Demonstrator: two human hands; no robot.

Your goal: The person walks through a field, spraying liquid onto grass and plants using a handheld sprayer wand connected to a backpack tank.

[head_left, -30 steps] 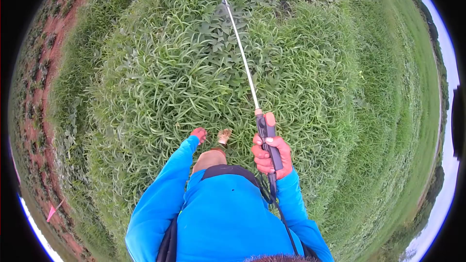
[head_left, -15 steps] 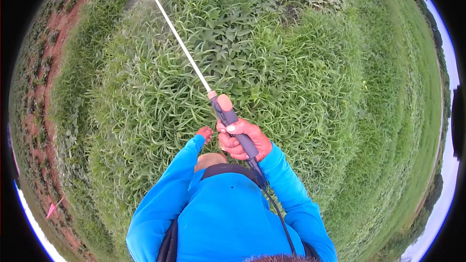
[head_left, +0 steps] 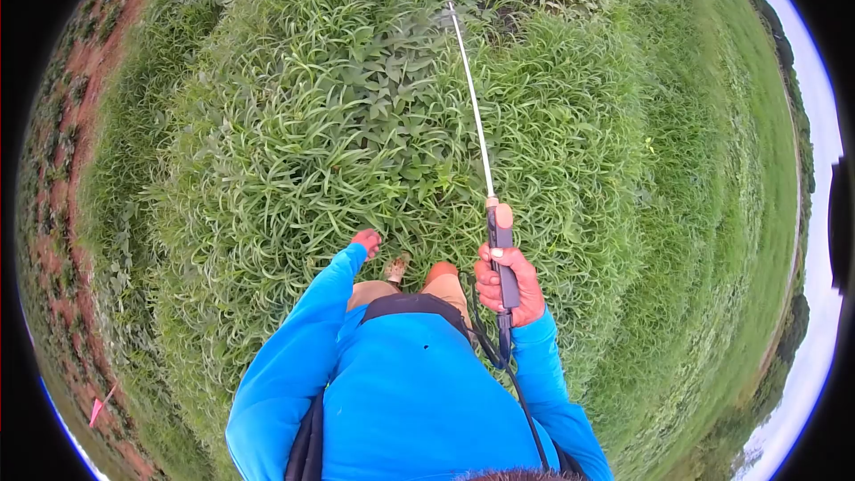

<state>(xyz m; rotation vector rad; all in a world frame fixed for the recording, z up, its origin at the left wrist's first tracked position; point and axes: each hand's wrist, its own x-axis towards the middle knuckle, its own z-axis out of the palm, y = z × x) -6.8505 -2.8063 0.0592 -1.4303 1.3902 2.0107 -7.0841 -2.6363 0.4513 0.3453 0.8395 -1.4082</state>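
Sprayer wand (head_left: 492, 202) has swung rightward; the right hand (head_left: 525, 288) wraps it, fingers closed. Left of the wand hangs the left hand (head_left: 367, 241); how open, I cannot tell.

Pink flag (head_left: 96, 411) near reddish soil (head_left: 100, 62); pale sky (head_left: 806, 374), right edge.

Wand (head_left: 474, 107) white; handle (head_left: 508, 283) dark grey, button (head_left: 505, 216) peach; shirt (head_left: 410, 392) plain blue; grass (head_left: 570, 151) green.
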